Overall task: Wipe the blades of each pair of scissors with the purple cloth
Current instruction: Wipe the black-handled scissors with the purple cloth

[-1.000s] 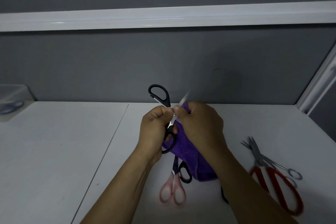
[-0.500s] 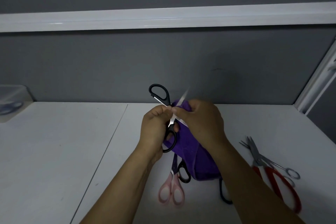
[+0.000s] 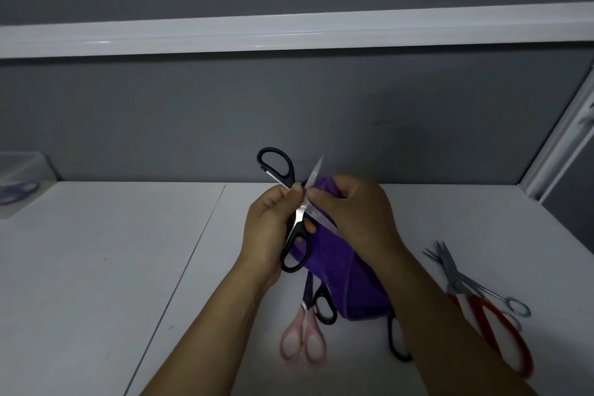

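Note:
My left hand (image 3: 268, 228) grips black-handled scissors (image 3: 297, 235), held spread wide above the white table (image 3: 96, 267). One handle loop sticks up behind my fingers, the other hangs below them. One blade points up to the right, the other runs down to the right under my right hand (image 3: 355, 214). That hand holds the purple cloth (image 3: 344, 283) against the lower blade, and the cloth drapes down to the table. Pink-handled scissors (image 3: 303, 336) lie below, next to a black handle (image 3: 324, 304) partly under the cloth.
Red-handled scissors (image 3: 495, 325) and small silver scissors (image 3: 482, 288) lie crossed at the right. Another black handle (image 3: 397, 344) shows by my right forearm. A clear plastic box (image 3: 19, 183) with blue scissors inside stands at the far left. A grey wall closes the back.
My right hand with the cloth has shifted slightly along the blade. The left hand keeps the black scissors in nearly the same place.

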